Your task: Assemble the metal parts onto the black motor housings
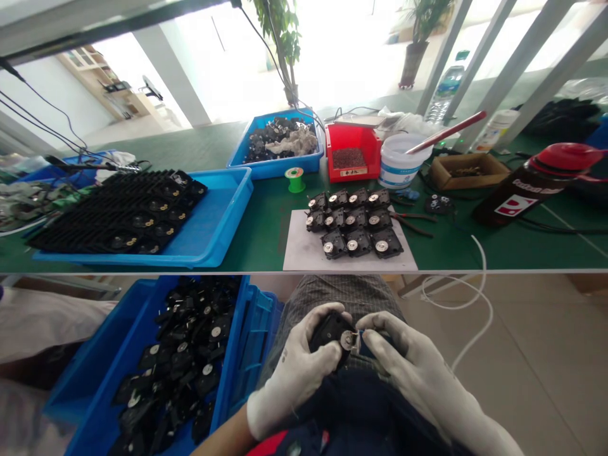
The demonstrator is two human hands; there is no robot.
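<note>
Above my lap, my gloved left hand (299,367) is closed around a black plastic assembly (327,332) with a round silver disc (348,340) on its right side. My gloved right hand (415,361) is beside it, thumb and forefinger pinched together close to the disc. A small bluish tip shows between those fingertips, too small to name. Beyond them, several similar black assemblies (357,243) with silver discs stand in rows on a white sheet (299,253) at the bench edge.
Left of my legs is a blue crate (237,329) of loose black assemblies. On the green bench are a blue tray (228,215) of black parts, a solder spool (295,180), a red bin (351,172), a white tub (401,164), pliers (415,225) and a dark bottle (517,190). Someone's sleeve shows at left.
</note>
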